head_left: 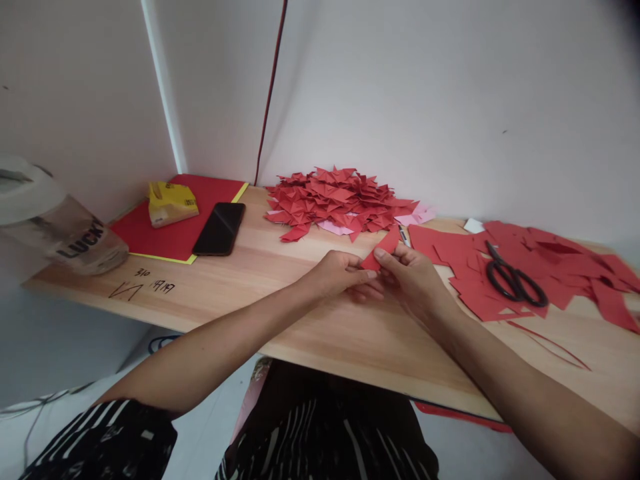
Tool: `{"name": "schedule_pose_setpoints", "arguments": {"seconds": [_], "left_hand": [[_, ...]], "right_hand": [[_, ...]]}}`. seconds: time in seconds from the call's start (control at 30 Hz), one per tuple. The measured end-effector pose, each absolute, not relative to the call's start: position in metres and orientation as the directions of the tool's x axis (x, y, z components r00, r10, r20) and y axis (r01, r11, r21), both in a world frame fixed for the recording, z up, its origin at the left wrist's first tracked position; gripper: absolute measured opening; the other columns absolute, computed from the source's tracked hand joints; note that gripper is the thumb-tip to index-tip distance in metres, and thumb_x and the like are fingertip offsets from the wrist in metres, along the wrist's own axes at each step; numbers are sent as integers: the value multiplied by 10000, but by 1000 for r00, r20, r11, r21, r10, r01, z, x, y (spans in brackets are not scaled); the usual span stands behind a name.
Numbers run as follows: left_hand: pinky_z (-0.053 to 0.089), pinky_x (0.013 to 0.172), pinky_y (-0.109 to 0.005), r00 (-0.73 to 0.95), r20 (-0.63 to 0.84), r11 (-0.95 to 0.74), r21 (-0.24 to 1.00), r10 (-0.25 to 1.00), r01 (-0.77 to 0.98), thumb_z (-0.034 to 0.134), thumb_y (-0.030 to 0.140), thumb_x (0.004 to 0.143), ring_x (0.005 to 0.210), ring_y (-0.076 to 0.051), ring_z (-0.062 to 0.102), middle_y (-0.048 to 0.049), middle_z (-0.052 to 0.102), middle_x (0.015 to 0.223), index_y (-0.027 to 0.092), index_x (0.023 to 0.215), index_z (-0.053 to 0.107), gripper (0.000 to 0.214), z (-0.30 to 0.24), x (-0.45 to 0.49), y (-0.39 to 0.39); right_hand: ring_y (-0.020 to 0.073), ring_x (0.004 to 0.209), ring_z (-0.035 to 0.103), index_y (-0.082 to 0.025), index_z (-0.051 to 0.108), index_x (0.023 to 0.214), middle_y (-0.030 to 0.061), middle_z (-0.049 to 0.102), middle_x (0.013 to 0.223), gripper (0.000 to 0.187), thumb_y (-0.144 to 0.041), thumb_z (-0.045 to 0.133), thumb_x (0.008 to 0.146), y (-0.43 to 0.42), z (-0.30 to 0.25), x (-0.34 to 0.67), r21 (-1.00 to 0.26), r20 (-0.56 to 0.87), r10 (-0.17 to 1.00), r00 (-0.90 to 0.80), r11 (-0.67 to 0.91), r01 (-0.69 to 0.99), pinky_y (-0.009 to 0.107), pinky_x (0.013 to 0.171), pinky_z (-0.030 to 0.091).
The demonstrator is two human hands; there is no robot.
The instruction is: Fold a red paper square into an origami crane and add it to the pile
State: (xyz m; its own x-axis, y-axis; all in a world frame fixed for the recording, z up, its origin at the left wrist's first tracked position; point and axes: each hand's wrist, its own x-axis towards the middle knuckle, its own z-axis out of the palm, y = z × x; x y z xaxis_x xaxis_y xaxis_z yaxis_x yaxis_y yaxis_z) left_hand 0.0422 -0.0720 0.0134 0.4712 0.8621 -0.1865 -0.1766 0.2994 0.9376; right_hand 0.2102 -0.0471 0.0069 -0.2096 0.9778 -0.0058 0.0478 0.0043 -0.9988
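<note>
A small folded piece of red paper [382, 249] is pinched between my two hands above the wooden table. My left hand [345, 273] grips its lower left corner between thumb and fingers. On the right side of the paper, the thumb of my right hand [407, 268] presses against its face. Behind my hands lies a heap of folded red paper pieces [340, 197], with a few pink ones [417, 215] at its edge. To the right, black-handled scissors [517, 283] rest on loose red paper sheets [560, 260]. A pen [404, 235] shows partly beside my right hand.
At the left stand a clear bottle [85, 240] lettered LUCKY and a yellow packet [173, 203] on red and yellow sheets [150, 241]. A black phone [219, 229] lies beside them. Thin red strips [555, 347] lie at the right, on the wooden table [280, 307]. A wall rises behind.
</note>
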Motion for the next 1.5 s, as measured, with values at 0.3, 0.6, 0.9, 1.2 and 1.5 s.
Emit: {"name": "schedule_pose_setpoints", "arguments": {"seconds": [0.3, 0.6, 0.9, 1.2, 1.5], "left_hand": [[424, 504, -179, 395, -265, 328, 939, 880, -100, 652, 257, 812, 579, -122, 686, -99, 732, 735, 85, 777, 624, 178, 24, 47, -77], [410, 462, -156, 353, -260, 311, 946, 899, -95, 645, 186, 799, 501, -103, 656, -71, 705, 648, 78, 741, 627, 124, 26, 46, -77], [453, 469, -169, 342, -216, 259, 962, 915, -87, 585, 142, 855, 517, -111, 665, -85, 721, 697, 82, 765, 613, 111, 25, 46, -74], [471, 442, -187, 349, -165, 188, 982, 923, -35, 405, 154, 932, 481, -128, 657, -53, 684, 617, 112, 739, 559, 250, 20, 47, -73], [444, 395, -179, 308, -124, 127, 992, 943, 11, 417, 171, 924, 375, -116, 595, -5, 613, 488, 129, 675, 534, 278, 20, 46, -73]], "right_hand": [[76, 456, 342, -194, 526, 670, -65, 440, 520, 354, -474, 729, 748, -51, 10, 207, -1000, -15, 980, -199, -12, 12, 252, 454, 232], [89, 493, 402, -196, 537, 667, -36, 506, 564, 380, -513, 735, 737, -49, 4, 206, -998, -47, 963, -264, -56, -28, 251, 476, 303], [85, 503, 396, -194, 591, 775, -44, 539, 618, 292, -469, 688, 791, -53, 8, 206, -995, 24, 952, -306, 54, 89, 248, 480, 289], [100, 520, 405, -191, 557, 708, -31, 517, 605, 322, -484, 659, 795, -54, 13, 209, -958, 74, 967, -243, 136, 250, 257, 488, 290], [103, 533, 379, -190, 508, 662, -37, 447, 581, 393, -523, 553, 867, -53, 12, 209, -869, 121, 953, -277, 236, 434, 265, 510, 289]]}}
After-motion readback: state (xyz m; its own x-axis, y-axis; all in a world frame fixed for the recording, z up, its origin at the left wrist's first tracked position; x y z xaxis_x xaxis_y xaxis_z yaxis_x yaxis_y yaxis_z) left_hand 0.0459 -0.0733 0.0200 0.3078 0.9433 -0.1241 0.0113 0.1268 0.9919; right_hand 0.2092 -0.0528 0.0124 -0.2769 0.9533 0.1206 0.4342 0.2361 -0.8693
